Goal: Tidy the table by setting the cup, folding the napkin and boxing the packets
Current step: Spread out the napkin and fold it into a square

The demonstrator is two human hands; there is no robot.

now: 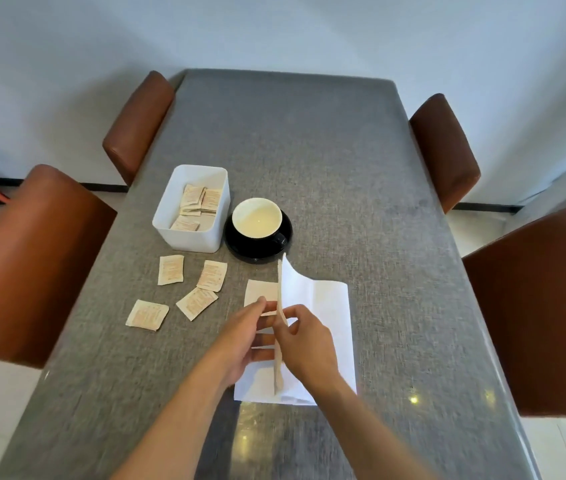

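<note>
Here, a white napkin (323, 327) is being folded on the grey worktop (343, 168): one flap is being held upright along the fold line, pinched by the curled fingers and thumb of the right hand (304, 336). The left hand (243, 341) is being kept just beside it, its straight fingers resting flat against the other side of the raised flap. Beyond the hands, a cup (257, 218) is sitting on a black saucer (259, 247). Touching the saucer, up and to the left of the left hand, a white box (193, 209) is holding several packets (198, 204). Four loose packets (189, 292) are lying on the worktop to the left of the left hand, between it and the box. Brown chairs (32, 258) are being seen at both sides.
</note>
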